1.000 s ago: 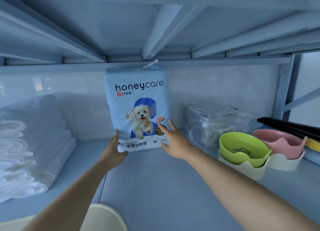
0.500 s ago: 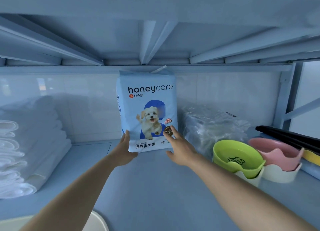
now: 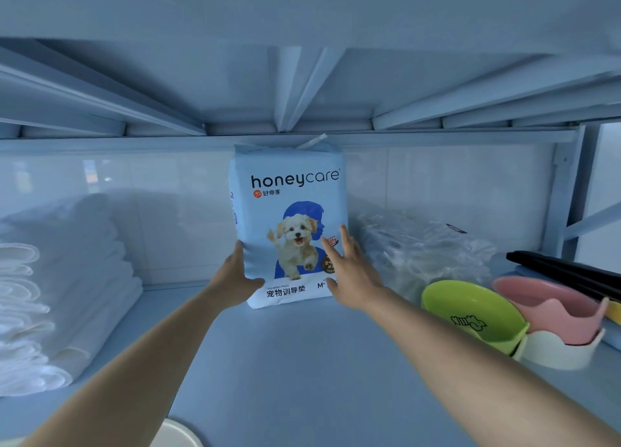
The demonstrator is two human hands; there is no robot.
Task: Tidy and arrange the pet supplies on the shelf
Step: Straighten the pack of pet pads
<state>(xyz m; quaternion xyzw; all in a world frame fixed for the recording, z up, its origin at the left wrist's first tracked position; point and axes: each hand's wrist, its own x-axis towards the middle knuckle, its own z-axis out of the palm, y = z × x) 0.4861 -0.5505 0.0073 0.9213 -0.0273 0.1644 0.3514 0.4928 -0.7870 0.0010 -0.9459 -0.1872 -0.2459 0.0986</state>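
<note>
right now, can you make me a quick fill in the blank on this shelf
The bag carries the brand name ____.
The left hand grips the bag's ____ edge.
The right hand lays straight fingers on the front of the ____.
The green bowl sits to the bag's ____.
Missing words: honeycare; left; bag; right.
</note>
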